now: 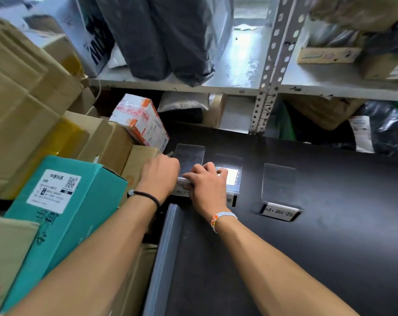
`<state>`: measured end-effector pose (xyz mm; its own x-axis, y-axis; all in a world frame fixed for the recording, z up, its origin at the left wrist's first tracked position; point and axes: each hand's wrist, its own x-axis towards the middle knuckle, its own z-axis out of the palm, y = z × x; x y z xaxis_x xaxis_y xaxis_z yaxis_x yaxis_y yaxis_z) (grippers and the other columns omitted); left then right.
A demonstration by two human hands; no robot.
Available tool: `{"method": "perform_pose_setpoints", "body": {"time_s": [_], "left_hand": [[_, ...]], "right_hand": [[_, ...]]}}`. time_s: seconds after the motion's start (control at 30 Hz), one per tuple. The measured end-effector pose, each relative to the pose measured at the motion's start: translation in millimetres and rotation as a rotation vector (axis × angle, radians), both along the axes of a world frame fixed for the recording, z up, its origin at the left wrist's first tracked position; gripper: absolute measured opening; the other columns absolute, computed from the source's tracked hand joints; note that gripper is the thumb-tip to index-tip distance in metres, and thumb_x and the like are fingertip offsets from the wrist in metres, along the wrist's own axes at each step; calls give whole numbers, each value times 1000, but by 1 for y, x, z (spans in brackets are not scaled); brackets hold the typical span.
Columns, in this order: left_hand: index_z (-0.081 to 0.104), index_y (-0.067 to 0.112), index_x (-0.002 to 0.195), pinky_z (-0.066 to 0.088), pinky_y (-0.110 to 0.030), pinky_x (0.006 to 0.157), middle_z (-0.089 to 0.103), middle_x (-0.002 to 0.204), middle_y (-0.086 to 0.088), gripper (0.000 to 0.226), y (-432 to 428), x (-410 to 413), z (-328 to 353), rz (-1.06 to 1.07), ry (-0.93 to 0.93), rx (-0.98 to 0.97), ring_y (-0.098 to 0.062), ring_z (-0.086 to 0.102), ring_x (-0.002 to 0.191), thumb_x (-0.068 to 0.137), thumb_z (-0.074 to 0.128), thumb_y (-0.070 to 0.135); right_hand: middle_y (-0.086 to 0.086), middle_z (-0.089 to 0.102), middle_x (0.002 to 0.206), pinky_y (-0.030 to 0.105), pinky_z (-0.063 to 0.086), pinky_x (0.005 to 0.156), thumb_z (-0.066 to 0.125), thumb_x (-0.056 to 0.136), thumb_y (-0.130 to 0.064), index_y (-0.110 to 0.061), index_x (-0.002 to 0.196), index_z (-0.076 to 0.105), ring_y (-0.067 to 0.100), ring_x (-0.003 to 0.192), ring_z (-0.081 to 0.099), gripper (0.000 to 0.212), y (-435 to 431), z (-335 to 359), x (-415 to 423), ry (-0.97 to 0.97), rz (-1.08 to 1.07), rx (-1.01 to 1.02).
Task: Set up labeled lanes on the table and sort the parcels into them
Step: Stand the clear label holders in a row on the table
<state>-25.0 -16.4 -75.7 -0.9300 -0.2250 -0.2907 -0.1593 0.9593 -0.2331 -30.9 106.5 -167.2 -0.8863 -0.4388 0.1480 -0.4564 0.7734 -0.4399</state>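
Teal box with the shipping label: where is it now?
Head view, left side: the teal box sits among brown cartons, just off the left edge of the black table.

**Three label stands in a row, parcels heaped at the left**

Three clear plastic label stands line up on the black surface [307, 247]. The left stand [190, 156] is gripped at its white base strip by the left hand [160, 174] and the right hand [205, 182]. The middle stand [232, 176], just beside it, catches bright glare. The right stand [279, 185] sits apart, with its printed strip toward the near edge. Beside the surface's left edge lie a teal box [63, 213] with a white shipping label and a tilted white-and-orange box [141, 122].
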Motion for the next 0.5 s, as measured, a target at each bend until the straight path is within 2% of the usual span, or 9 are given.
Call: {"method": "perform_pose_setpoints", "body": {"time_s": [0.13,0.23,0.37,0.5], "left_hand": [[76,34,116,55,-37,81,71,115,-4,27,14,-12,28,-34,3,122,-31,68,106,94,68,21],[74,38,118,55,-36,86,70,120,5,29,36,-21,42,-118,68,223,-26,67,111,90,76,32],[79,25,112,51,-35,84,69,111,6,23,93,-27,44,-275,150,418,-21,65,106,89,79,29],[80,18,107,54,-41,87,72,102,1,18,161,-28,28,-433,228,595,-23,65,101,92,77,26]], "right_hand": [[-14,68,97,39,24,79,86,79,-29,-37,97,80,23,92,56,21,32,27,-12,53,-22,-123],[-14,69,93,41,29,80,86,77,-27,-33,92,81,24,88,56,17,73,46,-22,104,-43,-180],[-14,70,95,46,40,78,87,77,-28,-35,95,81,24,87,58,20,153,60,-32,126,-88,-122],[-14,71,97,42,35,80,88,78,-31,-34,98,81,23,88,60,21,238,58,-29,99,-159,-77]]}}
